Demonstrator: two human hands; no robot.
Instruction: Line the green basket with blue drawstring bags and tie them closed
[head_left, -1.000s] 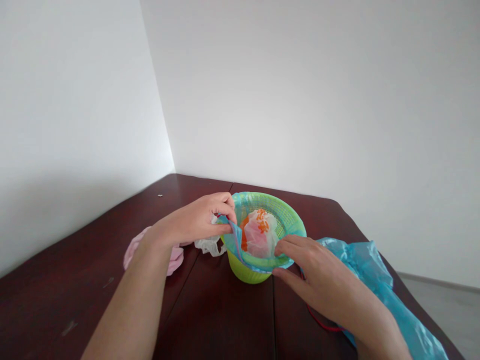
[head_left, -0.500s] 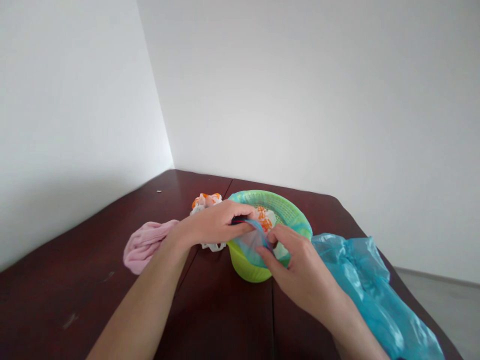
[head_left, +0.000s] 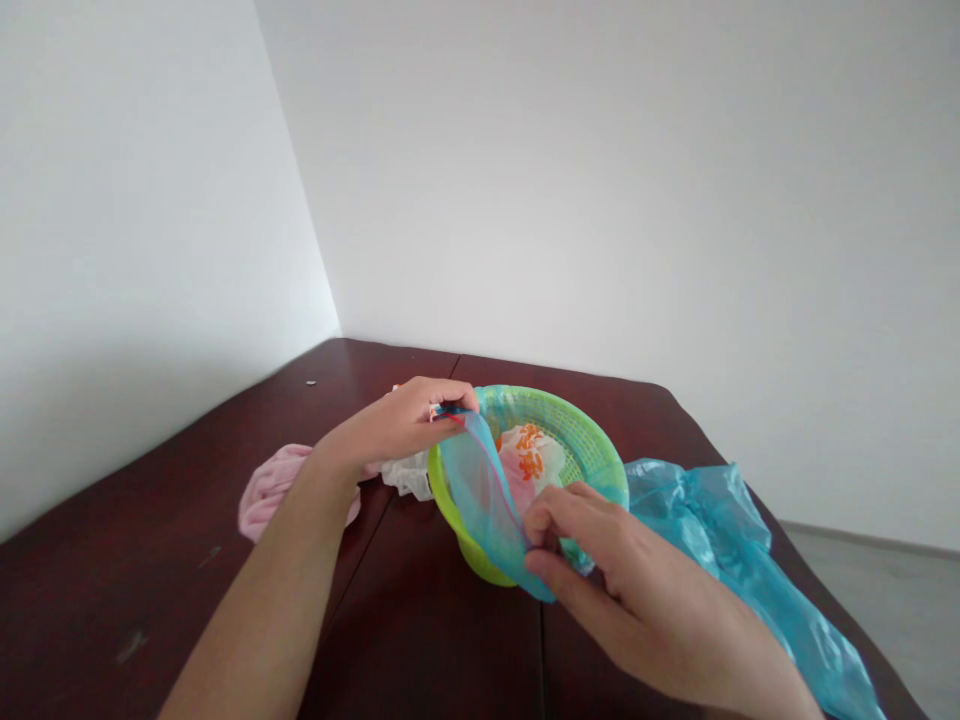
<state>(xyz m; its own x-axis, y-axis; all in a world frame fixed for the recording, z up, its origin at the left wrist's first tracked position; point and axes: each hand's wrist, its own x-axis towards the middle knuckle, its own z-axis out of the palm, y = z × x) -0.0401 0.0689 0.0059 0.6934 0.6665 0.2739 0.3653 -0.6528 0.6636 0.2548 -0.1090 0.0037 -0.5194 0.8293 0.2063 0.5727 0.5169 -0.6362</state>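
Fingers (head_left: 556, 508) pinch sheer, probably plastic film (head_left: 480, 490).

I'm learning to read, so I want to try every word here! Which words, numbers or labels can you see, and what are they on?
None can be read.
White bag in the green basket: orange print, too blurred to read.
White bag behind the left hand: partly hidden, no words can be made out.
Blue bag between the hands: no writing seen.
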